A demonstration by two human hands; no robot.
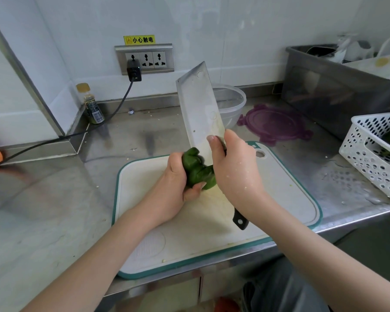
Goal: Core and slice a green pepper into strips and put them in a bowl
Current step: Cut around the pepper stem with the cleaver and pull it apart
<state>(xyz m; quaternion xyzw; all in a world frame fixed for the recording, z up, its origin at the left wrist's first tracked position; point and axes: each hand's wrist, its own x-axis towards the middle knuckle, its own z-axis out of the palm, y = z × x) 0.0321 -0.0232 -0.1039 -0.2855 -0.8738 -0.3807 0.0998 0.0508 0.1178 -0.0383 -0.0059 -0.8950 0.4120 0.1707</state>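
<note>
Left hand: your left hand wraps around the green pepper, holding it above the middle of the cutting board
Right hand: your right hand grips the cleaver by its black handle, thumb pressed on the flat of the blade
Cleaver: the blade points up and away from you, its lower edge meeting the pepper beside your thumb
Bowl: a clear plastic bowl sits behind the blade near the wall, a purple lid flat on the steel counter just to its right
Surroundings: a white perforated basket with something green inside stands at the counter's right edge; a small bottle stands below the wall socket
</note>
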